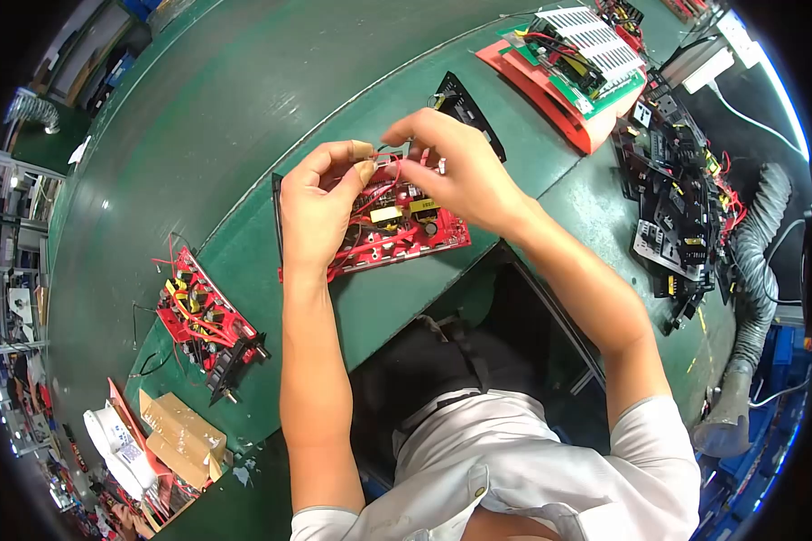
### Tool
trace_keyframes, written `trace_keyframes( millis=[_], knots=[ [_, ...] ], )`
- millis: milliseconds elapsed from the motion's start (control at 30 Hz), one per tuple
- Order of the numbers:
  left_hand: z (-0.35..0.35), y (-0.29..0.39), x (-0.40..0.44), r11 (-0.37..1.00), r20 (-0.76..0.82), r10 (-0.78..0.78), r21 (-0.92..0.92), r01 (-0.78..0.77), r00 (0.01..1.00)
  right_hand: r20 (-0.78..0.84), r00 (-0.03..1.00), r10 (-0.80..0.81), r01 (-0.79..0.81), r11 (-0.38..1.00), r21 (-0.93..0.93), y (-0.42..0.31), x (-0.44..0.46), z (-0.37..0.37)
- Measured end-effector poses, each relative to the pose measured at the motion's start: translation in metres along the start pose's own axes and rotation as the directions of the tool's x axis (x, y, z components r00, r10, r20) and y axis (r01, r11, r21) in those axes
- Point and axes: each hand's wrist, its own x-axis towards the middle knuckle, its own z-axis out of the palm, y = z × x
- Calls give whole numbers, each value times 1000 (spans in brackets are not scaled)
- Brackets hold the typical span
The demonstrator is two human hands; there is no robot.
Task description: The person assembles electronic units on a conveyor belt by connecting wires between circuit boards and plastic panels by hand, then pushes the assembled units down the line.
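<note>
A red circuit board with yellow-labelled parts and loose wires lies on the bench under both hands. My left hand is at its left side, with thumb and forefinger pinched on a thin red wire above the board's far edge. Tan covers wrap those fingertips. From the right reaches my right hand, its forefinger and thumb apart around the wires near the left fingertips. Whether it touches a wire is hard to see. Behind it stands a black vented panel, partly hidden.
Another wired red board lies to the left, above a cardboard box and a white spool. A green board with a silver heatsink rests on an orange piece at back right. Black assemblies and a grey duct hose are rightward.
</note>
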Motion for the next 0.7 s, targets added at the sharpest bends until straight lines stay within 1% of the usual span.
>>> trace_keyframes(
  millis=[33, 67, 167, 200, 367, 400, 433, 467, 500, 533, 567, 600, 633, 667, 700],
  knots=[
    [0, 0, 0, 1000, 5, 4, 5, -4, 1000, -9, 997, -79, 79, 996, -40, -1, 0, 2],
    [1, 0, -1, 1000, 8, -9, 21, 9, 1000, -52, 989, -136, 135, 991, -16, -2, -1, 5],
    [2, 0, -1, 997, 9, -41, 65, 40, 999, -70, 990, -125, 122, 991, -55, 5, -3, 8],
    [1, 0, -1, 996, 7, -46, 76, 45, 999, -72, 997, -5, 3, 999, -40, 3, -4, 9],
    [3, 2, -1, 993, -4, -47, 105, 47, 999, -81, 991, 110, -108, 994, 33, 7, -1, 11],
    [4, 6, -1, 989, -18, -88, 117, 89, 996, -83, 989, 119, -116, 993, 38, 7, -1, 11],
    [4, 7, -1, 989, -17, -89, 119, 91, 996, -85, 988, 128, -125, 991, 43, 8, -2, 11],
    [4, 7, -2, 988, -15, -92, 121, 93, 996, -84, 980, 181, -169, 977, 128, 8, -2, 12],
    [4, 7, -1, 988, -14, -94, 124, 95, 995, -80, 977, 199, -188, 974, 127, 9, -2, 13],
    [3, 3, -1, 989, 9, -56, 139, 54, 998, -77, 973, 217, -207, 970, 125, 11, -2, 12],
    [3, 2, 0, 986, -69, 1, 166, 11, 998, -73, 969, 236, -226, 966, 124, 12, -2, 12],
    [5, 2, 1, 980, -144, 58, 196, -29, 988, -73, 978, 194, -193, 981, 23, 12, -1, 9],
    [6, 2, -1, 971, -216, 115, 229, -64, 970, -47, 980, 191, -191, 982, 14, 12, 1, 5],
    [8, 6, -3, 927, -243, 248, 340, -157, 938, -20, 982, 189, -189, 982, 4, 12, 2, 0],
    [5, 9, -4, 868, -214, 390, 411, -280, 896, 11, 982, 189, -189, 982, -6, 14, 2, -3]
  ],
)
